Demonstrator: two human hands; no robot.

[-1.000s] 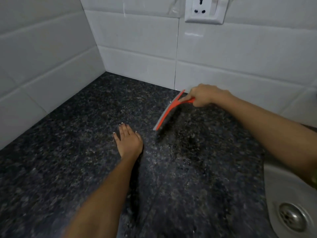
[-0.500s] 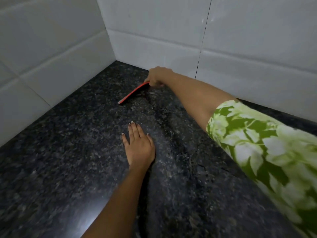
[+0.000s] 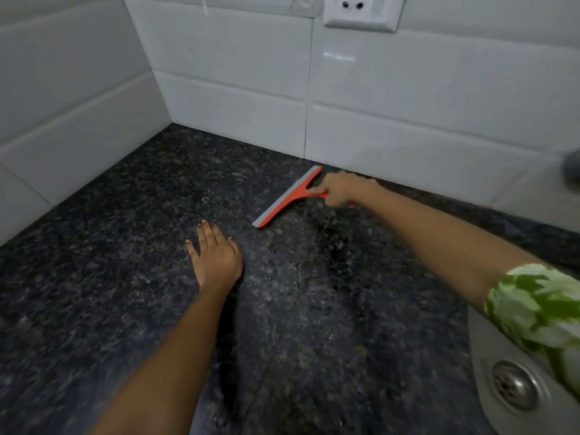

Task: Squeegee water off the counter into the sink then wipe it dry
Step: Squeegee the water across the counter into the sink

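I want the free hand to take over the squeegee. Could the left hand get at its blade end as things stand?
Probably yes. The left hand lies flat on the counter, with only bare granite between it and the near end of the squeegee. The right hand holds the handle, not the blade.

Orange squeegee (image 3: pixel 290 196) with grey blade, black speckled granite counter (image 3: pixel 125 246), white glossy tiles (image 3: pixel 235 73) behind the counter, green-and-white leafy sleeve (image 3: pixel 539 306), grey steel sink (image 3: pixel 489 356)

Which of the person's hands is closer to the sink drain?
Right. The right hand grips the squeegee up-counter from the drain; the left hand lies flat farther left.
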